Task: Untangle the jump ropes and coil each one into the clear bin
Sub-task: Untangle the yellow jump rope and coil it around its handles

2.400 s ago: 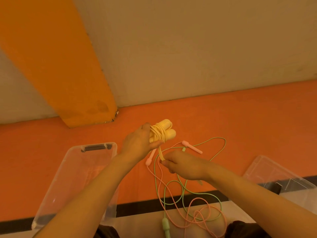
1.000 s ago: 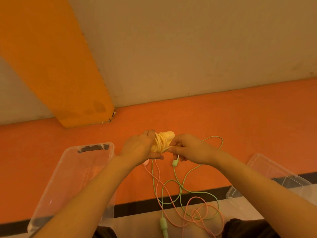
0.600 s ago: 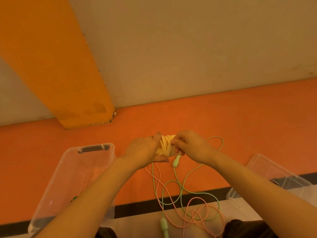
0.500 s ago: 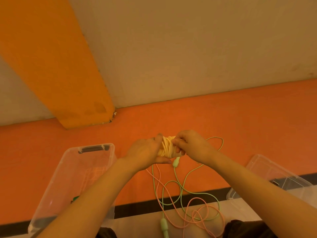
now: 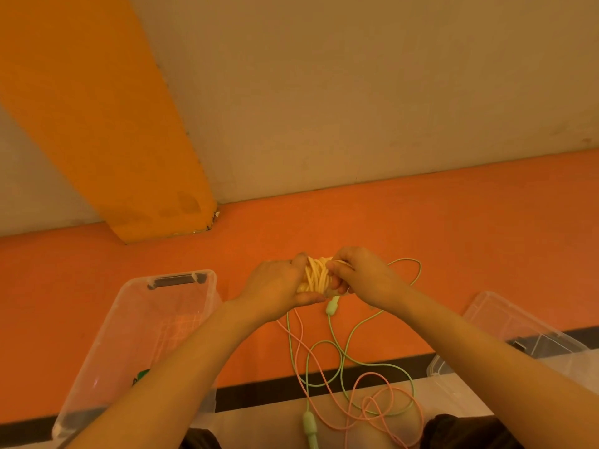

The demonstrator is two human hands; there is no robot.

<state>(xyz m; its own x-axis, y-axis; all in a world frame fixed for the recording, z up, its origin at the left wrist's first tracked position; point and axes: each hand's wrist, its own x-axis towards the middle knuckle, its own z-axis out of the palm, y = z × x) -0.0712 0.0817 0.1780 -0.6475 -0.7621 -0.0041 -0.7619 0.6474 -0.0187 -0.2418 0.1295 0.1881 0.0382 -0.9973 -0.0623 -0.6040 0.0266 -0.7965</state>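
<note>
Yellow rope, wound into a tight bundle, sits between both hands just above the middle of the head view; the left hand comes in from 7 o'clock with its forearm stretched long across the frame, back of the hand turned up, fingers curled over the bundle's left end and thumb tucked beneath it; the right hand reaches in from 4 o'clock, wrist bent slightly inward, its fingers curled round the bundle's right end, knuckles facing the camera; the two hands nearly touch across the coil. Below the hands, toward 6 o'clock, the green rope and the pink rope lie in loose overlapping loops on the orange floor; one green handle hangs just under the right hand, though whether a finger holds it I cannot tell; another green handle lies at the bottom edge. At 8 o'clock stands the clear bin, beside the left forearm, with a small dark green item at its near end, partly hidden; at 4 o'clock a second clear bin shows past the right forearm; at 10 o'clock an orange pillar meets the pale wall.
</note>
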